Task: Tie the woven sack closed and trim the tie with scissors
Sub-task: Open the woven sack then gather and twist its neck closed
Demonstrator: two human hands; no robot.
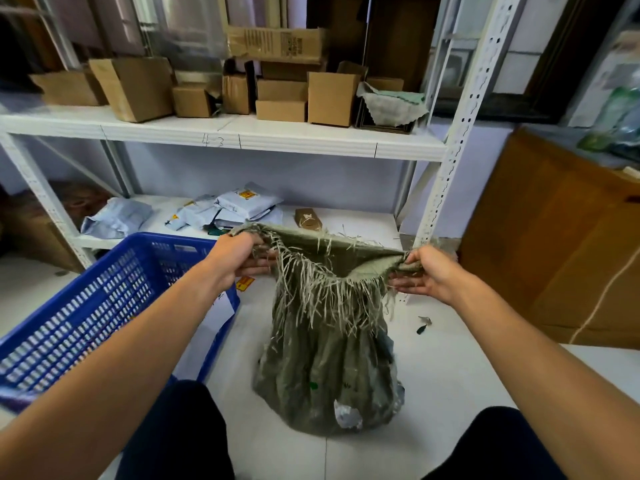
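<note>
A grey-green woven sack (pixel 325 368) stands on the white floor between my knees, its lower part bulging with contents. Its mouth is frayed, with pale loose strands hanging down the front. My left hand (pixel 235 258) grips the left corner of the rim. My right hand (pixel 427 271) pinches the right corner. Between them the mouth is stretched wide and held open. No tie and no scissors are visible.
A blue plastic crate (pixel 83 313) sits at my left, close to the sack. Behind stands a white metal rack (pixel 460 140) with cardboard boxes above and mail bags (pixel 239 209) below. Large cardboard cartons (pixel 561 254) lean at the right. Small dark scraps (pixel 423 325) lie on the floor.
</note>
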